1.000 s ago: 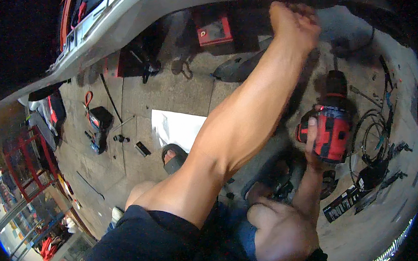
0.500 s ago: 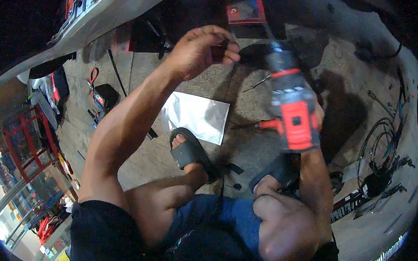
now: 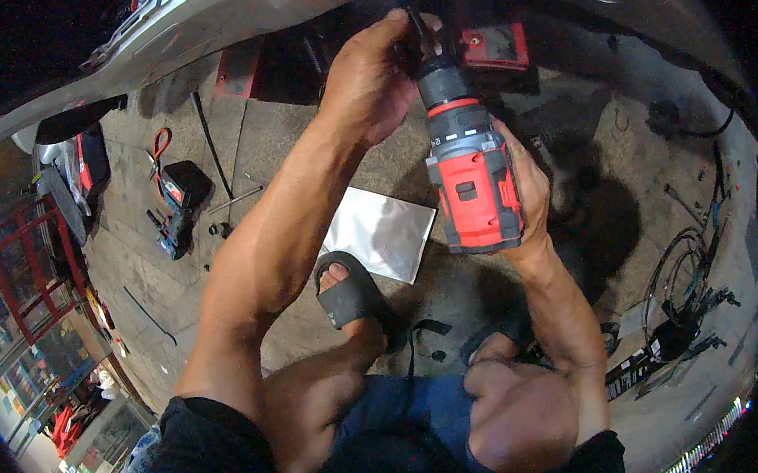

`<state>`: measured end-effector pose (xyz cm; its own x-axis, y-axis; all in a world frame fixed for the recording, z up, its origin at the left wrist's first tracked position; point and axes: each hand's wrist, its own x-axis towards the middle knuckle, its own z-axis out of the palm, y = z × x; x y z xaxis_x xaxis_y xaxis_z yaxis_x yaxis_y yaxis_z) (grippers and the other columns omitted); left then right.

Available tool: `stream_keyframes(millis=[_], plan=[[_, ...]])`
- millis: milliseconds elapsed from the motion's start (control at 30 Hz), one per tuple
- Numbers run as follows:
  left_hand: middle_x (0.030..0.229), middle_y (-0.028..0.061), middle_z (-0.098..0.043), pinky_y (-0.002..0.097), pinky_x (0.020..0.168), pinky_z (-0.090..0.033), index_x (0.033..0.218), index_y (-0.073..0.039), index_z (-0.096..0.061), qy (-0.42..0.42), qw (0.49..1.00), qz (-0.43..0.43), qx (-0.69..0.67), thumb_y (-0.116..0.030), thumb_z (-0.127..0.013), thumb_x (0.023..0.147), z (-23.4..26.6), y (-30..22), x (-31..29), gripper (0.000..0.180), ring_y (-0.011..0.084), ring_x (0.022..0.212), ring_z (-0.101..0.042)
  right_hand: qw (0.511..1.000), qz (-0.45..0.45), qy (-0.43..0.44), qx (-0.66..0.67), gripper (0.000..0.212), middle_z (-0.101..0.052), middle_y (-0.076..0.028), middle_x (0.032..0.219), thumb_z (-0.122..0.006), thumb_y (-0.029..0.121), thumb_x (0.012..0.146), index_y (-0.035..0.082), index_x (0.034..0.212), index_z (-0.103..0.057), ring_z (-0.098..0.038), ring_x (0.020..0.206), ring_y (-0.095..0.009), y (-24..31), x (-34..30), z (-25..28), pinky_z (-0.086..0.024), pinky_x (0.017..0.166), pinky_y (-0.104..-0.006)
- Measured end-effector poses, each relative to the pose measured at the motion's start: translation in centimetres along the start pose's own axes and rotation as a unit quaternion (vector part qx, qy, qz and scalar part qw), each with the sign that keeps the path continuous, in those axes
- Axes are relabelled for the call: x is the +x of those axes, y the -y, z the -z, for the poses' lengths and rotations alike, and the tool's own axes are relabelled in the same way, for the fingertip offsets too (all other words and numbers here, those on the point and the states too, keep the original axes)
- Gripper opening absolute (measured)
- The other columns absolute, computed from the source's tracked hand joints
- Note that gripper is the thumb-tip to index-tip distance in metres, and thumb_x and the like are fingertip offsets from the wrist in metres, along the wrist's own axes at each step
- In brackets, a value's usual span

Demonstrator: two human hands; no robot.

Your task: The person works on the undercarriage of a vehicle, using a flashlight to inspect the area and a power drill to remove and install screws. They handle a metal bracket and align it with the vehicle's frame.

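Note:
A red and black cordless drill (image 3: pixel 469 173) points away from me, under the curved edge of a pale vehicle panel (image 3: pixel 251 43). Its grip is wrapped by my right hand (image 3: pixel 526 182), at the tool's right side. My left hand (image 3: pixel 377 83) is at the front of the drill, beside the chuck (image 3: pixel 443 83). Its fingers are closed around the dark rod-like bit (image 3: pixel 423 31) or a small dark piece by it; shadow hides which. The far end of the bit cannot be made out.
A white sheet (image 3: pixel 383 232) lies on the floor by my sandalled foot (image 3: pixel 348 300). Beyond my hands sits a red box (image 3: pixel 493 48). A second power tool (image 3: pixel 178 193) and a long rod (image 3: pixel 212 143) are at left. Coiled cables (image 3: pixel 676 273) lie at right.
The drill has swung left and come to my left hand. My left hand has moved slightly farther away, and its fingers are now at the drill's tip.

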<state>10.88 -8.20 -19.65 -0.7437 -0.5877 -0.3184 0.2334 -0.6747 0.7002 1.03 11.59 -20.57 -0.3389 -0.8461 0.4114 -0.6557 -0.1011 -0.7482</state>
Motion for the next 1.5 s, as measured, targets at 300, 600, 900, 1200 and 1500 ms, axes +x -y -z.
stream_keyframes(millis=[300,600,900,1200,1500], plan=[[0.089,0.0078,-0.064,0.0337,0.077,-0.049,0.106,-0.001,-0.061,-0.028,0.994,-0.058,0.087,-0.027,-0.054,0.098,-0.9,-0.5,0.5,0.028,0.0184,0.081,-0.059,1.000,0.012,0.000,-0.017,0.071,-0.067,-0.022,0.109,-0.079,0.026,0.072,-0.004,0.132,-0.052,-0.067,0.093,-0.037,-0.4,-0.5,-0.3,-0.053,0.084,-0.0423],[0.085,0.0081,-0.064,0.0332,0.075,-0.050,0.098,0.000,-0.062,-0.074,0.981,-0.103,0.144,-0.024,-0.055,0.096,-1.7,-0.6,0.6,0.025,0.0176,0.076,-0.060,1.000,-0.006,0.007,-0.012,0.068,-0.065,-0.023,0.115,-0.074,0.028,0.076,-0.004,0.132,-0.051,-0.065,0.099,-0.038,0.0,-0.2,-0.5,-0.051,0.088,-0.0438],[0.082,0.0088,-0.063,0.0348,0.071,-0.051,0.098,-0.002,-0.063,-0.113,0.989,-0.061,0.073,-0.025,-0.054,0.094,-1.8,-0.7,1.2,0.025,0.0212,0.074,-0.061,0.940,0.052,0.110,-0.318,0.050,-0.064,-0.005,0.104,-0.057,0.013,0.084,0.011,0.133,-0.053,-0.059,0.080,-0.022,3.3,2.5,2.7,-0.047,0.071,-0.0367],[0.082,0.0068,-0.063,0.0341,0.072,-0.050,0.098,-0.004,-0.062,-0.066,0.996,-0.047,0.046,-0.025,-0.053,0.095,-1.0,-0.7,1.6,0.023,0.0214,0.077,-0.060,0.976,0.008,0.091,-0.200,0.057,-0.063,-0.008,0.096,-0.063,0.019,0.081,0.008,0.135,-0.050,-0.061,0.083,-0.028,2.6,2.5,2.1,-0.046,0.074,-0.0415],[0.082,0.0078,-0.064,0.0324,0.072,-0.050,0.094,-0.002,-0.063,-0.057,0.996,-0.050,0.054,-0.023,-0.053,0.095,-0.7,-1.1,1.7,0.023,0.0200,0.073,-0.060,0.990,-0.037,0.032,-0.129,0.064,-0.065,-0.020,0.107,-0.067,0.030,0.080,0.002,0.135,-0.049,-0.063,0.091,-0.035,2.0,0.1,-1.2,-0.046,0.079,-0.0440]])
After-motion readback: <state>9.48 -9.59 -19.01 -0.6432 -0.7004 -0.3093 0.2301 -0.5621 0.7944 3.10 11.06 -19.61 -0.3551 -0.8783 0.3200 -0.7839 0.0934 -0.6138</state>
